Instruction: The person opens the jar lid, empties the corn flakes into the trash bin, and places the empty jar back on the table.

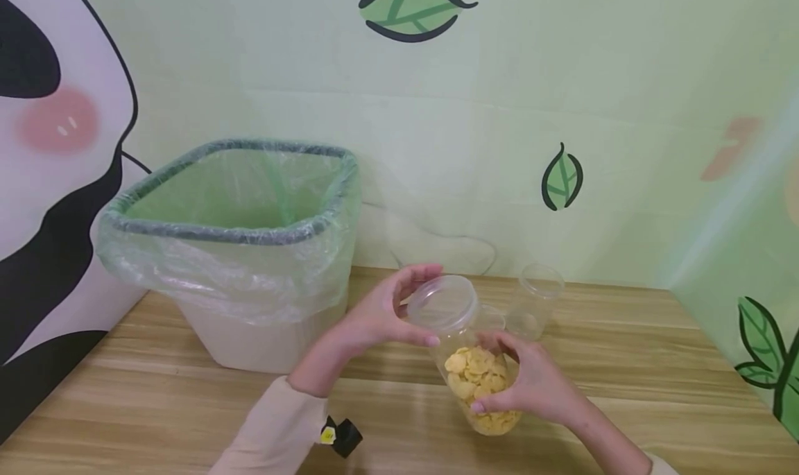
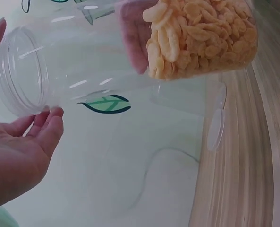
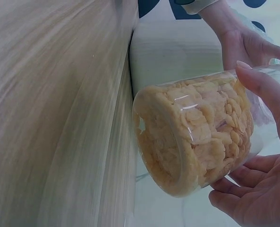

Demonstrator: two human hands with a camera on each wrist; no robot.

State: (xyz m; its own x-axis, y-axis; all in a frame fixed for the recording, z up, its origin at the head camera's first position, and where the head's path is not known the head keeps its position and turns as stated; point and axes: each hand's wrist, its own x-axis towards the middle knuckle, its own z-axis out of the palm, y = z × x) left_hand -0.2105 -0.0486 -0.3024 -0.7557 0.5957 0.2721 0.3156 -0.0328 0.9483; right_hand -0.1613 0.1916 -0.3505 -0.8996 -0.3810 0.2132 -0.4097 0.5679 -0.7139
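A clear jar (image 1: 458,347) of yellow cornflakes (image 1: 477,374) leans with its top to the left, over the wooden table. Its lower part is gripped by my right hand (image 1: 537,381), thumb on the near side and fingers behind. My left hand (image 1: 387,308) holds the clear lid (image 1: 440,301) at the top, thumb on the near edge and fingers at the far edge. In the left wrist view, fingertips of the left hand (image 2: 24,151) touch the lid's ridged rim (image 2: 24,71). The flakes fill the jar's bottom end (image 3: 158,137) in the right wrist view.
A clear plastic cup (image 1: 539,295) stands behind the jar, with a small clear round piece (image 1: 493,319) beside it. To the left is a white bin (image 1: 250,336) lined with a green bag (image 1: 237,274). A small black object (image 1: 345,438) lies near the left sleeve. A printed wall closes off the back.
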